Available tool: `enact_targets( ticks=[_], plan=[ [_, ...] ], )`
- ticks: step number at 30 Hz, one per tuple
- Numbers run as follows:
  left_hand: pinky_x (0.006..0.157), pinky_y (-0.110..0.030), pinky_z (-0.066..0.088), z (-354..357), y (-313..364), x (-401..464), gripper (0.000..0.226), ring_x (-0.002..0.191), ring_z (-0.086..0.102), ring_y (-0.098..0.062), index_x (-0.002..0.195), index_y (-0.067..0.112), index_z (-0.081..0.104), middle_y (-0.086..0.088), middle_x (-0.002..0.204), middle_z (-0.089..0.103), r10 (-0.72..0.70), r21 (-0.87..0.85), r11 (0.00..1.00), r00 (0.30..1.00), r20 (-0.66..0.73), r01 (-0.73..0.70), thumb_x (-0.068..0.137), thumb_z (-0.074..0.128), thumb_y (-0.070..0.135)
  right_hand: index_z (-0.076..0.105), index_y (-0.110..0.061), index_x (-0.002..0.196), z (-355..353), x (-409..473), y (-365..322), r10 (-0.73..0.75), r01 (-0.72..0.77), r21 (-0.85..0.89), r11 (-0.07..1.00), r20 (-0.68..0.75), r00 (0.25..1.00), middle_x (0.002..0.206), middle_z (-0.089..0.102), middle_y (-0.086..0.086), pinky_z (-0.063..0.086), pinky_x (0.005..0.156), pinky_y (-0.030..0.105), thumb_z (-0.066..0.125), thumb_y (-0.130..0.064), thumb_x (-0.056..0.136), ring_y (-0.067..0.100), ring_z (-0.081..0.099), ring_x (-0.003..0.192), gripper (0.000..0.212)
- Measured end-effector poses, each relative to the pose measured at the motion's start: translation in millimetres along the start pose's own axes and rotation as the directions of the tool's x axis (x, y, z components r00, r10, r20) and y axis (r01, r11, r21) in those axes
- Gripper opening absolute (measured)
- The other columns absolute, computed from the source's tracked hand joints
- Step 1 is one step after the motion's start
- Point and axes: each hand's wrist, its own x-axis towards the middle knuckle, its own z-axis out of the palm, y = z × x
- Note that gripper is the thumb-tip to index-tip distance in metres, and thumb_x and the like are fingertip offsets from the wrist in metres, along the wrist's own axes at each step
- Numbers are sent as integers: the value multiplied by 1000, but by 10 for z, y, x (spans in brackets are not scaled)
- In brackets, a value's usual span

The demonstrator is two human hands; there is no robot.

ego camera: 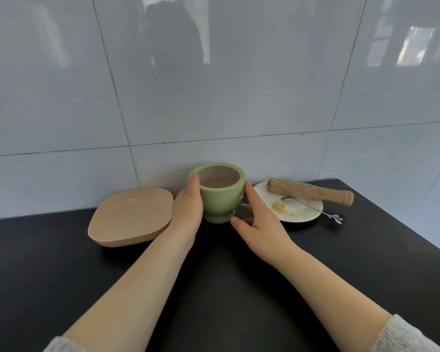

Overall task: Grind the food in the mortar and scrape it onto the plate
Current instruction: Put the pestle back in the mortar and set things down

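A green mortar (pixel 220 199) with a pale inside stands upright on the dark counter near the wall. My left hand (pixel 188 212) grips its left side, thumb on the rim. My right hand (pixel 258 222) rests against its right side and foot, fingers spread. To the right lies a small white plate (pixel 308 212) with a little heap of yellowish ground food (pixel 280 207). A wooden pestle (pixel 310 191) lies across the plate's far edge, and a metal spoon (pixel 308 205) rests on the plate. What the mortar holds is hidden.
A peach-coloured square dish (pixel 130 215) sits left of the mortar, close to my left wrist. The grey tiled wall (pixel 214 97) rises right behind the objects. The counter's right edge (pixel 401 235) runs diagonally past the plate.
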Motion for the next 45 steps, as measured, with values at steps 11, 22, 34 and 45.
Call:
enact_targets(
  ticks=[11, 22, 34, 45],
  plan=[
    [91, -26, 30, 26, -23, -74, 61, 113, 45, -14, 138, 13, 43, 1, 128, 49, 140, 24, 990, 990, 0, -140, 96, 31, 55, 29, -38, 142, -89, -22, -24, -20, 15, -159, 987, -30, 999, 117, 51, -30, 48, 88, 25, 60, -19, 88, -1, 55, 103, 65],
    [72, -8, 40, 1, -32, -197, 61, 95, 53, 7, 124, 26, 44, 20, 109, 53, 249, 14, 968, 966, 70, -250, 74, 76, 40, 55, -13, 129, -824, 171, 201, -98, -128, -570, 811, -348, 932, 130, 59, 7, 33, 100, 33, 53, -11, 90, 26, 48, 123, 39],
    [95, -29, 47, -9, -162, -129, 86, 115, 55, -9, 135, 25, 41, 9, 126, 57, 294, 32, 954, 953, 71, -297, 62, 87, 35, 53, -17, 134, -1309, 113, 689, 156, -364, -443, 819, -439, 885, 146, 42, 12, 27, 107, 42, 55, -25, 92, 32, 26, 138, 43],
    [85, -19, 44, -3, -159, -144, 86, 113, 55, -8, 135, 24, 41, 10, 126, 56, 312, 16, 950, 948, 66, -313, 63, 86, 37, 56, -16, 130, -1379, 80, 678, 324, -420, -97, 902, -491, 809, 103, 59, 3, 40, 93, 34, 63, -31, 88, 26, 54, 113, 45]
  ],
)
